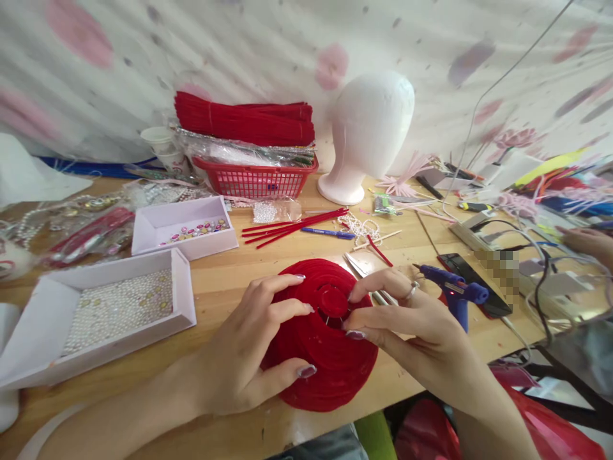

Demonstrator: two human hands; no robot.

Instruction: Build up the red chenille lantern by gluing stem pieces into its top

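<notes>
We see the work is well advanced, as far as we can judge. The red dome of coiled fuzzy wire (330,364) lies near the front edge of the light wooden surface (215,275). It looks closed all around, and a small round red knob (332,299) sits on its top centre.

The left hand (249,348) grasps the red dome from its left side, with the fingers spread on top and the thumb lower down. The right hand (402,313) puts its index fingertip against the knob and its thumb on the coils below. If its grip pinches something thin there, we cannot tell. What is left seems to be only the fixing of the knob. The blue glue gun (453,291) lies just beside the right hand.

Behind the dome lie some loose red fuzzy stems (292,227), and a red plastic basket (256,180) carries many more. A white foam head (368,131) stands next to it. At the left are two white paper trays (one full of pearls) (110,313). At the far right, another person's hand (587,241) works among cables. A white cloth with pink spots (143,51) hangs behind everything.
</notes>
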